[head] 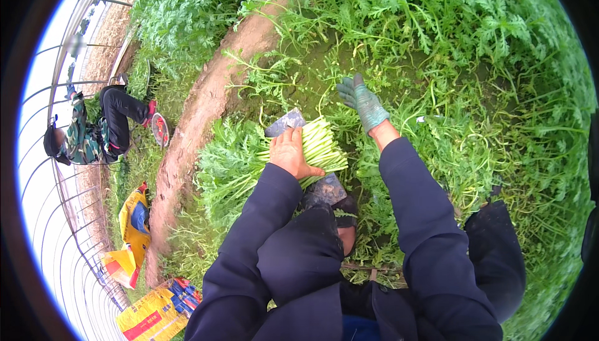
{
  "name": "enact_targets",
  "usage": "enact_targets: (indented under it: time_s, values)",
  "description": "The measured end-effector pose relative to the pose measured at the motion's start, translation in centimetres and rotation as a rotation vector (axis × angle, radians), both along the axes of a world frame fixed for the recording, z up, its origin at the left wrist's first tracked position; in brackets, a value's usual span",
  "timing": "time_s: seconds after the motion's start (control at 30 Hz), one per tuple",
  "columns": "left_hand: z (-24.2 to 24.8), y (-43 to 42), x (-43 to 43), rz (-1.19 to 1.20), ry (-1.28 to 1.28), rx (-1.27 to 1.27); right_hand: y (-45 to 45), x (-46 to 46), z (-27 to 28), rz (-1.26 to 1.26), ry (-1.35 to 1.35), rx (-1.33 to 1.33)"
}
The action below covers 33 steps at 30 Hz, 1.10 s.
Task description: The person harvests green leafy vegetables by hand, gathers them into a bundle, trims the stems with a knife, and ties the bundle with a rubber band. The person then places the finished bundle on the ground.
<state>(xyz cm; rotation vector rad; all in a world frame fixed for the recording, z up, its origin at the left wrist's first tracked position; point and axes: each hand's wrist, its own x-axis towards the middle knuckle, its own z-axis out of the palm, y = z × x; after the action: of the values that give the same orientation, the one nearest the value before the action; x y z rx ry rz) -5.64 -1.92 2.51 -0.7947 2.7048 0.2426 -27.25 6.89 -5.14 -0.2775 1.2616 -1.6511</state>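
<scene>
My bare left hand [291, 152] lies across a bundle of leafy greens [327, 147], which look like garland chrysanthemum. Its thumb spreads toward me and its fingers point away, holding the stems down. The pale cut ends face right, while the feathery leaves [229, 168] fan out to the left. Under the bundle, a flat grey-blue board [286, 122] shows at its far and near sides. My right hand [364, 100], in a worn green-grey work glove, is held up to the right of the stem ends. It is apart from them, with nothing visible in it.
Standing greens [421, 8] grow ahead and to the right, with loose cut plants [444, 154] on the ground. A dirt path [182, 154] curves along the left. Beyond it are a seated person [93, 130], a round basket [160, 130] and yellow sacks [135, 219] [154, 313].
</scene>
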Motion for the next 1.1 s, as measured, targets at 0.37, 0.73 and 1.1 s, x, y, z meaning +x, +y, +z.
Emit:
enact_targets:
  time_s: [0.37, 0.73, 1.1]
  values:
    - [-0.4, 0.1, 0.2, 0.030, 0.022, 0.002, 1.0, 5.1, -3.4, -0.188, 0.064, 0.100]
    - [-0.2, 0.3, 0.5, 0.021, 0.029, 0.013, 1.2, 12.9, -3.0, -0.505, -0.863, 0.085]
    - [-0.1, 1.9, -0.4, 0.100, -0.003, -0.124, -0.2, 11.4, -1.9, -0.478, -0.932, -0.084]
